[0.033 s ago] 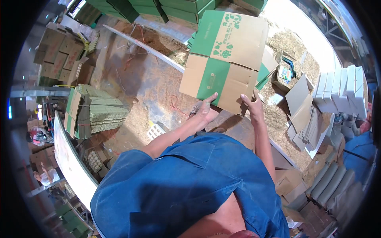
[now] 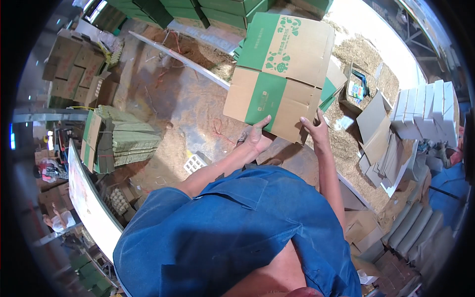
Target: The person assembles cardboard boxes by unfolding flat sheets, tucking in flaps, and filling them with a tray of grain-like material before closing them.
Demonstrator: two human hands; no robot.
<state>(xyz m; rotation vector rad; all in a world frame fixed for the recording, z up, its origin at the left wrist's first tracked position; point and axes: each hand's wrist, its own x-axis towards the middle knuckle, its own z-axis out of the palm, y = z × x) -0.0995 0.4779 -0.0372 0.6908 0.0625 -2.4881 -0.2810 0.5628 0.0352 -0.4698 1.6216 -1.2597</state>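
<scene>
In front of me is a flattened cardboard carton, brown with green bands and green printed pictures, tilted with its near edge toward me. My left hand grips that near edge, its thumb on top and the other fingers hidden underneath. At the near right corner my right hand is closed on the carton too, thumb against its face. Part of another green and brown cardboard piece shows just beyond the carton's right side.
Bundled flat cartons stand to my left, near a white board. A white egg tray lies on the floor. To the right are a small open box, loose cardboard sheets and stacked white boxes. Green cartons are stacked ahead.
</scene>
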